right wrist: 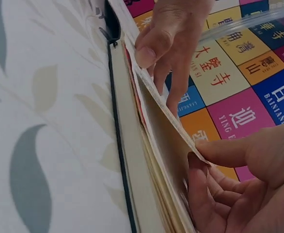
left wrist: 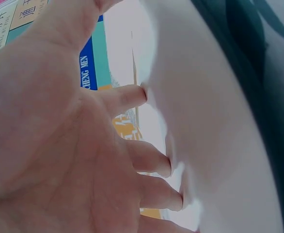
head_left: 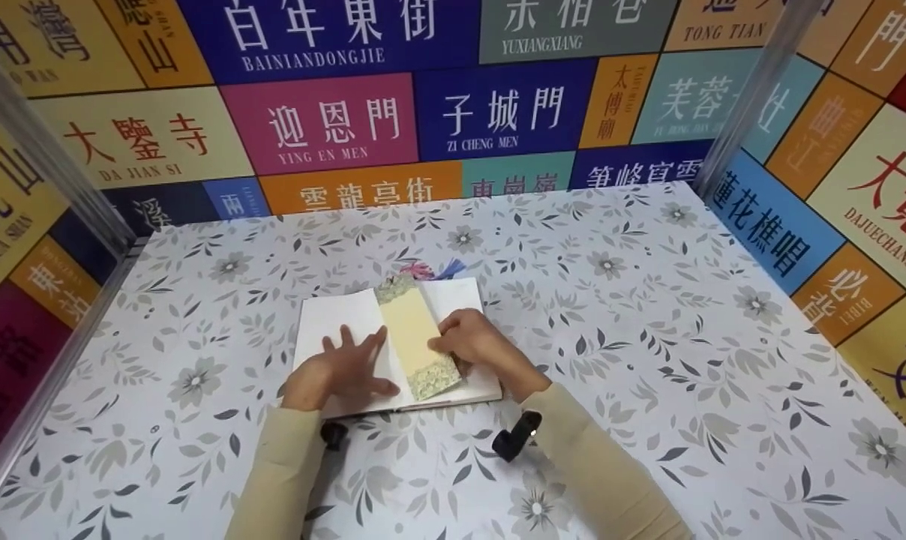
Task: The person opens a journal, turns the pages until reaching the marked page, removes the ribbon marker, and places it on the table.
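Note:
An open notebook (head_left: 333, 319) with blank white pages lies on the table. Across its middle slants a pale yellow bookmark (head_left: 408, 322) with flowered ends. At the bookmark's far end, pink and blue tassel-like strands (head_left: 451, 268) show beyond the pages. My left hand (head_left: 340, 369) rests on the left page, fingers spread; its fingertips (left wrist: 176, 200) touch the white paper in the left wrist view. My right hand (head_left: 472, 337) pinches the bookmark's right edge between thumb and fingers. In the right wrist view that edge is lifted off the page (right wrist: 147, 160).
A white tablecloth (head_left: 610, 465) with grey leaves and flowers covers the table. Behind and at both sides stand panels (head_left: 318, 124) of coloured blocks with large lettering. A dark cover edge (right wrist: 118, 141) runs under the notebook's pages.

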A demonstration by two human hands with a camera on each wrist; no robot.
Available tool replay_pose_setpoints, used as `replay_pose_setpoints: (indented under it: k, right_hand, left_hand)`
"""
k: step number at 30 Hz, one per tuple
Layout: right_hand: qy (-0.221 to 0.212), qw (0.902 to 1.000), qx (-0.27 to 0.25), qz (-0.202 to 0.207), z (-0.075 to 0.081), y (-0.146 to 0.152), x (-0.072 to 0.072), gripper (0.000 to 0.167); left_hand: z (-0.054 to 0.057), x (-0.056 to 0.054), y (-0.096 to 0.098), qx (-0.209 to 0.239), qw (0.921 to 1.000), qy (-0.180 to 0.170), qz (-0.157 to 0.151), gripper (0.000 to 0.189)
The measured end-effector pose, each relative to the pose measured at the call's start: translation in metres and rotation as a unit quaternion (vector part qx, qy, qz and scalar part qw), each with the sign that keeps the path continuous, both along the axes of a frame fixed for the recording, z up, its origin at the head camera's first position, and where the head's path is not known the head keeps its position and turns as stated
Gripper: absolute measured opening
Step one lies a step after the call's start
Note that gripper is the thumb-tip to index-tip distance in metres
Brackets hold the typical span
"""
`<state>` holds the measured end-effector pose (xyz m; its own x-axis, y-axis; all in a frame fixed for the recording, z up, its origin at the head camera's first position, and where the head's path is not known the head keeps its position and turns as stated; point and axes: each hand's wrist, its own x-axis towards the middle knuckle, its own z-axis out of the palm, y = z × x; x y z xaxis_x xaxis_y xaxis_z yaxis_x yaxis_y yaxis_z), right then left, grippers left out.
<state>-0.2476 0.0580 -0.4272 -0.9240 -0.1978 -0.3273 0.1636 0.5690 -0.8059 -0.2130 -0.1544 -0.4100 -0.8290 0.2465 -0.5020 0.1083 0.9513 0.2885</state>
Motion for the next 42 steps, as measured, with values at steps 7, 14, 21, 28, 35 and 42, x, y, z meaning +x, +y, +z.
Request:
replay_pose_setpoints:
  k: [7,14,21,28,35,42]
  right_hand:
    - [-0.016,0.9953,-0.095,-0.008,0.008,0.013,-0.009,0.033]
    - [-0.005,0.9922,-0.124,-0.015,0.025,0.028,-0.023,0.037]
    - [0.006,0.9932,-0.110,-0.037,0.038,0.041,-0.034,0.038]
    - [0.008,0.9935,-0.104,-0.047,0.047,0.067,-0.053,0.042]
    - [0.006,0.9912,-0.112,-0.071,0.051,0.102,-0.069,0.047]
    - [-0.001,0.9867,-0.119,-0.110,0.043,0.130,-0.075,0.049]
  left_hand:
    - [0.002,0.001,0.000,0.008,0.9999,-0.008,0.009,0.100]
    - [0.000,0.002,0.001,-0.005,0.9999,0.014,-0.006,0.099]
    - [-0.001,0.001,0.001,-0.017,0.9998,0.007,-0.002,0.097]
    - [0.000,0.001,0.001,-0.028,0.9995,0.008,-0.015,0.097]
    - [0.000,0.001,0.001,-0.018,0.9998,0.006,-0.004,0.097]
    - [0.001,0.001,0.000,-0.015,0.9996,0.006,-0.024,0.098]
